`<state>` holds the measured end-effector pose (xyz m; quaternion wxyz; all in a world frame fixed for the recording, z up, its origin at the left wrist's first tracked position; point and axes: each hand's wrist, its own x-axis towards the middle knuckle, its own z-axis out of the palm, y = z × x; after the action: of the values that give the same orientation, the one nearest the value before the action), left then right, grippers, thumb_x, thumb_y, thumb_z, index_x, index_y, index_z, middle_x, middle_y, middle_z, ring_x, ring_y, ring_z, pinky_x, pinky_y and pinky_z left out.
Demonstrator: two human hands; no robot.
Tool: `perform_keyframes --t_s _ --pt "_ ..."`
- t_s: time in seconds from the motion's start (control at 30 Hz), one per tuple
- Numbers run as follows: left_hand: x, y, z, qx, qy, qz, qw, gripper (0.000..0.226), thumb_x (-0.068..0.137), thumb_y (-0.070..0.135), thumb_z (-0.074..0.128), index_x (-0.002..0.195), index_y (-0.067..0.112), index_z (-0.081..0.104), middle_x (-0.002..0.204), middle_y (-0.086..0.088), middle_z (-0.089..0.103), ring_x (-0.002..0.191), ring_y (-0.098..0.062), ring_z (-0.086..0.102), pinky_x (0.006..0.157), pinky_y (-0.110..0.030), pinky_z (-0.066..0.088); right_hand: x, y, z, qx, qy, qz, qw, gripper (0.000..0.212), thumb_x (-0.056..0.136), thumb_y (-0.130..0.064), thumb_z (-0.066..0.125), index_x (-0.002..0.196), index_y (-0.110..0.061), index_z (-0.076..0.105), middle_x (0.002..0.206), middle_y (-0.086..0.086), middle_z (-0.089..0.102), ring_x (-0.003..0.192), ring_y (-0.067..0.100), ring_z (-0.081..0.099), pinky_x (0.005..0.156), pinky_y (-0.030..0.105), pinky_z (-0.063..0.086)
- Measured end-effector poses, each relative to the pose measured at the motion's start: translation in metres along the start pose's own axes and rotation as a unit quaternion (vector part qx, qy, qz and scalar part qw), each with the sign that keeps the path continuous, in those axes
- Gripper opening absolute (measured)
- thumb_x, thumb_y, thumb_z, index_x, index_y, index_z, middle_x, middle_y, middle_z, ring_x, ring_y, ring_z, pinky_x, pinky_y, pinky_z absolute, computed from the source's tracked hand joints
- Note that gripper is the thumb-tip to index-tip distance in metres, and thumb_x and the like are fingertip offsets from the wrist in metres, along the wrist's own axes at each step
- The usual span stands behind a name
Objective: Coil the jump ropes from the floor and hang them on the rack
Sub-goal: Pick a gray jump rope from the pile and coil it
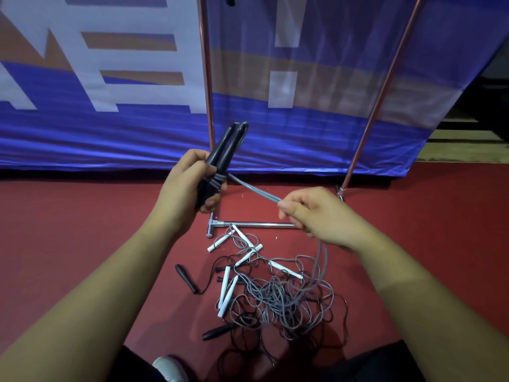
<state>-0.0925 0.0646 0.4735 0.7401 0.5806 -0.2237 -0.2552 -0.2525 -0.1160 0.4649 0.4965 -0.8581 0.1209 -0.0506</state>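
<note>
While our left hand (pixel 188 181) clamps the black handles (pixel 220 158) and our right hand (pixel 322 213) pinches the taut grey cord (pixel 256 189), its tail drops into the floor tangle (pixel 275 296); we judge it could snag there, loosening the wraps. Close behind stand the rack uprights (pixel 207 78); red floor (pixel 82 230) lies open at both sides.

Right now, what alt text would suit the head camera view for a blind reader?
A person's left hand grips two black handles while the right hand pinches grey cord wound around them. Tangled jump ropes lie on the red floor by a metal rack.
</note>
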Motion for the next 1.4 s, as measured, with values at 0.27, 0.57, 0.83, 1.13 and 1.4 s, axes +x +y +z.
perform_keyframes --t_s 0.27,0.57,0.83,1.13,1.4 --pt "0.003 0.002 -0.007 -0.017 -0.037 -0.018 0.999 0.024 0.082 0.009 0.070 0.086 0.014 0.047 0.070 -0.013 0.049 0.043 -0.014 0.034 0.042 -0.021 0.026 -0.004 0.008 -0.020 0.023 -0.021 0.023 0.999 0.006 0.093 -0.018 0.066 0.089 -0.015 0.064 0.061 0.000 0.062 0.048 0.011 0.046 0.047 0.023 0.036" --pt "0.005 0.000 -0.009 0.052 0.003 -0.035 0.998 0.027 0.089 0.000 0.066 0.085 0.015 0.044 0.071 -0.015 0.047 0.046 -0.014 0.031 0.048 -0.029 0.020 -0.003 0.013 -0.020 -0.008 0.008 0.006 1.000 0.007 0.091 -0.020 0.070 0.086 -0.015 0.069 0.057 -0.006 0.052 0.054 0.010 0.043 0.052 0.025 0.036" --pt "0.010 0.005 -0.014 0.038 0.077 -0.042 0.995 0.033 0.081 -0.010 0.050 0.074 0.019 0.034 0.050 0.004 0.046 0.043 -0.013 0.027 0.049 -0.028 0.013 -0.007 0.009 -0.031 -0.004 0.015 0.027 1.000 0.015 0.095 -0.019 0.064 0.086 -0.008 0.067 0.057 0.003 0.053 0.051 0.014 0.050 0.053 0.023 0.041" --pt "0.016 -0.019 -0.024 0.505 0.070 0.030 0.860 0.025 0.077 0.017 0.074 0.092 0.018 0.054 0.072 0.001 0.058 0.064 -0.023 0.053 0.056 -0.032 0.037 -0.012 -0.022 -0.019 0.063 -0.028 -0.025 0.997 0.011 0.087 -0.019 0.075 0.080 -0.012 0.069 0.055 0.001 0.041 0.049 0.011 0.029 0.046 0.023 0.023" --pt "0.001 -0.049 0.008 0.655 -0.163 -0.003 0.738 0.050 0.071 0.066 0.075 0.094 0.025 0.059 0.081 0.003 0.062 0.080 -0.024 0.059 0.069 -0.032 0.046 -0.004 -0.026 -0.025 0.029 0.126 -0.056 0.990 0.010 0.084 -0.019 0.076 0.079 -0.011 0.072 0.055 0.000 0.052 0.053 0.008 0.036 0.050 0.023 0.028"
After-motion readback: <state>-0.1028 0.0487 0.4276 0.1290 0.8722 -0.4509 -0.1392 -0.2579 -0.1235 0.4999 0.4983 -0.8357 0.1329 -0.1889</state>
